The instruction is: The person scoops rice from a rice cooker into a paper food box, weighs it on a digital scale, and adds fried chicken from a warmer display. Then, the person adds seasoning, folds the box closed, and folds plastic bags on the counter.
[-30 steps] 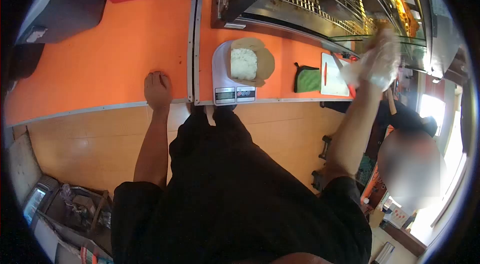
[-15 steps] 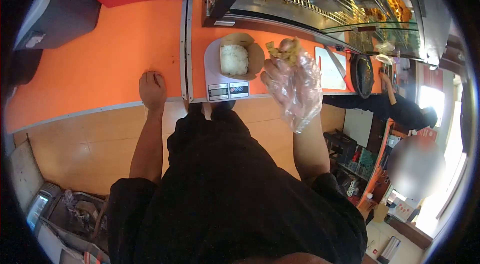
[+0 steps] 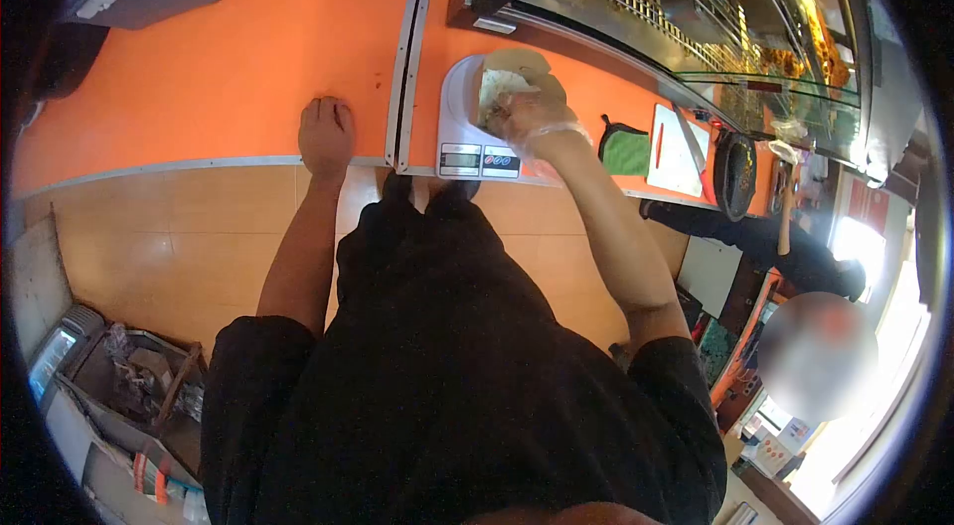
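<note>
A: Item one?
B: Open box of brown paperboard (image 3: 517, 60), upper centre of frame, seated on a white plastic digital scale (image 3: 458, 113). Contents: loose white cooked rice (image 3: 505, 80).
A: Handling?
B: Probably light; thin walls, firm upright but apt to buckle if squeezed. Rice likely soft and clinging.
A: Best hold?
B: Low on two opposite walls, or beneath; the flaps would likely bend.
A: Hands?
B: Right hand (image 3: 542, 116), gloved in clear plastic: fingers bent down into the box, at the rice. Blurred; closure and anything gripped, cannot tell. Left hand (image 3: 326, 136), bare, left of centre: resting on the smooth orange counter (image 3: 229, 68), fingers loosely curled, palm hidden; nothing visible in it, exact opening cannot tell.
</note>
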`<state>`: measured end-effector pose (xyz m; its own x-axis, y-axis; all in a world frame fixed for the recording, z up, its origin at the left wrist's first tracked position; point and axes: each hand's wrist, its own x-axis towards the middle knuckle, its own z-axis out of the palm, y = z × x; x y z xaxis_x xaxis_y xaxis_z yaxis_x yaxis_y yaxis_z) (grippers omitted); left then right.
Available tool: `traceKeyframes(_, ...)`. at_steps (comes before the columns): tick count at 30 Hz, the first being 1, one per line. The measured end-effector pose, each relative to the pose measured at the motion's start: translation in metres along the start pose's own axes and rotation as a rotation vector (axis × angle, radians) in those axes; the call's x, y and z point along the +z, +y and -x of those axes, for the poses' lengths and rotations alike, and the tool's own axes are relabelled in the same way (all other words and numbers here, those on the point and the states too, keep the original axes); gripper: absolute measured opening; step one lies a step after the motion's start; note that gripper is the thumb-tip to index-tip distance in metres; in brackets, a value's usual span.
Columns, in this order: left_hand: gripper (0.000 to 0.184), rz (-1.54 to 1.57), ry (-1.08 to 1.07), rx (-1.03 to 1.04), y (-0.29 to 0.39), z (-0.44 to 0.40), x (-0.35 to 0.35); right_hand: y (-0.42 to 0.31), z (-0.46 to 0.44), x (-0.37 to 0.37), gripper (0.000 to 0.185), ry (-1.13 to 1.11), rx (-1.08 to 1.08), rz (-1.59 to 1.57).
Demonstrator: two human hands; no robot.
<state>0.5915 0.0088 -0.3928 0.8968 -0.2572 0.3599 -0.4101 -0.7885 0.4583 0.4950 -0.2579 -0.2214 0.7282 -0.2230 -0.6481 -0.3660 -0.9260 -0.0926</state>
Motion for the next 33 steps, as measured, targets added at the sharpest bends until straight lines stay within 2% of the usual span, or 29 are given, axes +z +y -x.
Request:
traceKeyframes(3,0.016,-0.001,0.029,0.023,0.001,0.000,0.000,-0.006,0.013,-0.031,0.040,-0.049,-0.039,0.016)
traceKeyframes(4,0.016,-0.001,0.054,0.041,0.000,0.000,0.000,0.019,0.003,-0.015,0.039,0.098,-0.132,-0.115)
traceKeyframes(5,0.016,-0.004,0.052,0.037,-0.002,0.000,0.001,0.025,0.008,-0.021,0.039,0.094,-0.135,-0.115)
traceKeyframes(7,0.017,-0.007,0.040,0.035,-0.003,0.001,0.002,0.031,0.017,-0.034,0.038,-0.006,-0.059,-0.394)
traceKeyframes(8,0.017,-0.006,0.036,0.036,-0.003,0.001,0.002,0.030,0.019,-0.037,0.038,-0.009,-0.055,-0.396)
traceKeyframes(11,0.017,-0.001,-0.006,0.015,-0.001,0.000,0.001,0.026,0.022,-0.038,0.040,-0.008,-0.092,-0.324)
traceKeyframes(13,0.017,-0.016,0.008,0.011,0.000,0.000,0.000,0.018,0.022,-0.034,0.043,-0.002,-0.120,-0.120)
traceKeyframes(14,0.017,-0.016,0.005,0.014,0.001,0.000,-0.001,0.018,0.023,-0.035,0.043,-0.003,-0.119,-0.124)
traceKeyframes(17,0.017,-0.024,-0.002,0.005,0.001,-0.001,-0.002,0.030,0.025,-0.039,0.044,-0.080,-0.266,0.011)
traceKeyframes(19,0.017,-0.034,0.009,0.023,0.000,0.000,-0.002,0.052,0.032,-0.042,0.034,0.264,-0.408,-0.127)
traceKeyframes(20,0.017,-0.034,0.007,0.023,0.001,0.000,-0.003,0.056,0.040,-0.050,0.034,0.262,-0.407,-0.127)
traceKeyframes(22,0.017,0.011,0.005,0.012,0.002,-0.001,-0.004,0.063,0.065,-0.071,0.033,0.306,-0.250,-0.875)
traceKeyframes(23,0.017,0.012,0.004,0.010,0.002,-0.001,-0.004,0.067,0.075,-0.078,0.033,0.304,-0.249,-0.874)
traceKeyframes(25,0.016,-0.036,-0.022,-0.006,0.001,-0.001,-0.002,0.076,0.093,-0.087,0.031,0.602,-0.024,-1.092)
traceKeyframes(27,0.016,-0.027,0.002,0.002,0.000,-0.001,0.001,0.094,0.108,-0.090,0.036,0.744,0.039,-1.258)
traceKeyframes(29,0.015,-0.018,0.022,0.013,-0.001,0.000,0.001,0.129,0.117,-0.098,0.042,0.766,0.103,-1.354)
traceKeyframes(30,0.015,-0.021,0.004,0.005,-0.001,0.000,0.000,0.178,0.115,-0.091,0.037,0.848,0.024,-1.301)
traceKeyframes(31,0.015,-0.021,-0.014,-0.001,0.000,-0.001,0.001,0.186,0.119,-0.095,0.034,0.960,0.070,-1.102)
traceKeyframes(32,0.015,-0.017,-0.015,0.003,0.001,-0.002,0.002,0.176,0.122,-0.105,0.032,1.066,0.141,-0.898)
traceKeyframes(33,0.015,0.011,-0.011,0.004,0.002,-0.002,0.001,0.167,0.133,-0.122,0.032,1.169,0.331,-0.535)
